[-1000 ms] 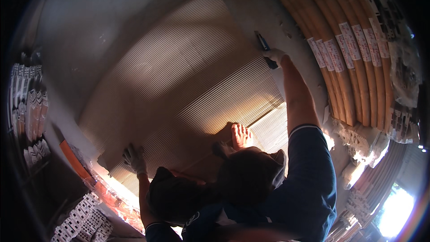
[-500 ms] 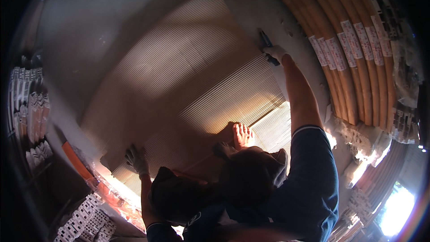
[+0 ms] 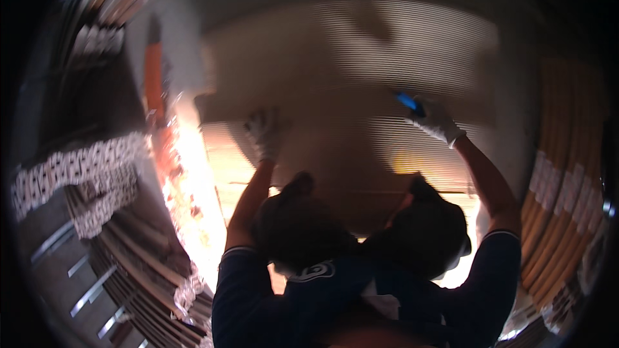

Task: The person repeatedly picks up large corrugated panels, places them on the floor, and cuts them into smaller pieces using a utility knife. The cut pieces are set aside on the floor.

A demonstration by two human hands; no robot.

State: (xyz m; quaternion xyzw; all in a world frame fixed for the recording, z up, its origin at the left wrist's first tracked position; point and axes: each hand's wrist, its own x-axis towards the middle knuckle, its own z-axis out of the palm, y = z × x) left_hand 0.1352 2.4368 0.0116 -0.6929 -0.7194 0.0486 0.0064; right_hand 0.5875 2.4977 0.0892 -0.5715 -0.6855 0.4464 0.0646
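Note:
A broad sheet of ribbed corrugated cardboard lies flat on the floor before me, with light and shadow across it. My left hand, in a pale glove, rests on the sheet's left part with its fingers spread, slightly blurred. My right hand, gloved too, is closed around a slim blue and black utility knife over the right half of the sheet. The knife points toward the left; its blade cannot be made out. My dark-clad knees are bent at the sheet's near edge.
Long brown wrapped bundles with white labels lie along the right. At left are stacked pale metal profiles, an orange strip and brightly lit clear plastic wrap. Metal rack bars show at lower left.
My view has swung round to the left. My right hand with the knife has come from the sheet's right edge in over the cardboard. The left hand still rests spread on the sheet.

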